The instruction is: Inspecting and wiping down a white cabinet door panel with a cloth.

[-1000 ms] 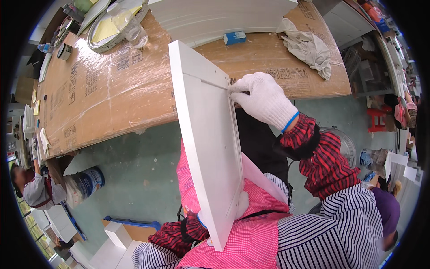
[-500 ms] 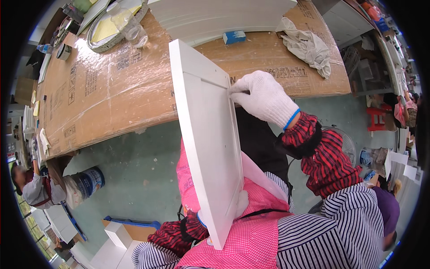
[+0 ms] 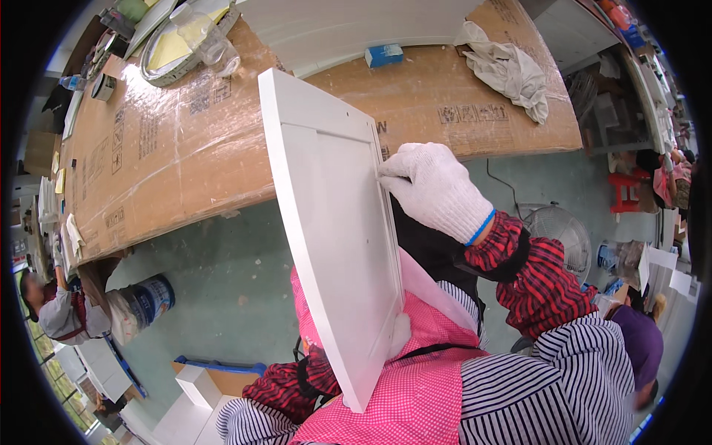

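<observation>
A white framed panel (image 3: 337, 222), like a cabinet door, stands tilted upright before me, its lower end against my pink checked apron (image 3: 415, 397). My left hand (image 3: 401, 335), in a white knit glove, is closed round the panel low down; its arm passes behind the board, which hides most of the hand. My right hand (image 3: 437, 185), gloved in white with a blue cuff, is pinched at the panel's right edge, below the upper corner. Whatever lies between those fingertips is hidden.
Ahead is a cardboard-covered table (image 3: 178, 163) bearing a clear bottle (image 3: 211, 44), a blue box (image 3: 384, 55), a crumpled cloth (image 3: 508, 78) and stacked white boards (image 3: 356, 26). A fan (image 3: 560, 237) stands at right, a bucket (image 3: 152, 295) at left. Other people are on both sides.
My right hand has slid a short way down the panel's edge toward me. The panel's upper end has swung slightly left. My left hand keeps its place.
</observation>
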`<state>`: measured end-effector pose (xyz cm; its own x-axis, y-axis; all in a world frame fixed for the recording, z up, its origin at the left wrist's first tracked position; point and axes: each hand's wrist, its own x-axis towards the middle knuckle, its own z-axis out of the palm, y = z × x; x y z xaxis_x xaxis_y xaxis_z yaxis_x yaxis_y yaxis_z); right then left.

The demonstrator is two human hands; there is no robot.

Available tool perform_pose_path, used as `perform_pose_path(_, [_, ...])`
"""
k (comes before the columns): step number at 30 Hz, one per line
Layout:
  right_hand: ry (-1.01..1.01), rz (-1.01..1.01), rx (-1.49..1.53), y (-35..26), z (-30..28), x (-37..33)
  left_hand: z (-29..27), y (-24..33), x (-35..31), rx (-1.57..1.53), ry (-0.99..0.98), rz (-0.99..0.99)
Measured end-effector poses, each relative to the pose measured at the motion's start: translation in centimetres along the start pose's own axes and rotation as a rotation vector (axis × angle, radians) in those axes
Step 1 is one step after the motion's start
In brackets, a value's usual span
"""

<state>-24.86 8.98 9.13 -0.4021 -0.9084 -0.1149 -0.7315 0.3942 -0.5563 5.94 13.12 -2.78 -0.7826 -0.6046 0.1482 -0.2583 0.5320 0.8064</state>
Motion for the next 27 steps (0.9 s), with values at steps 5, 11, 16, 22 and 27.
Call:
perform_pose_path(5, [-0.012,-0.013,0.054,0.7,0.1,-0.3,-0.9,0.1,0.5,0.003,-0.05,0.119])
perform_pose_path(11, [-0.045,0.024,0.101,0.7,0.5,-0.4,-3.8,4.7,4.9,0.146,-0.338,0.088])
perform_pose_path(16, [-0.037,0.044,0.111,0.7,0.8,-0.5,-4.7,5.6,6.7,0.053,-0.349,0.081])
perform_pose_path(22, [-0.034,0.026,0.064,0.6,0.4,-0.6,-3.0,4.7,4.7,-0.004,-0.276,-0.004])
perform_pose_path(27, [0.033,0.038,0.153,0.3,1.0,-1.3,-1.2,3.3,1.8,0.049,-0.154,-0.016])
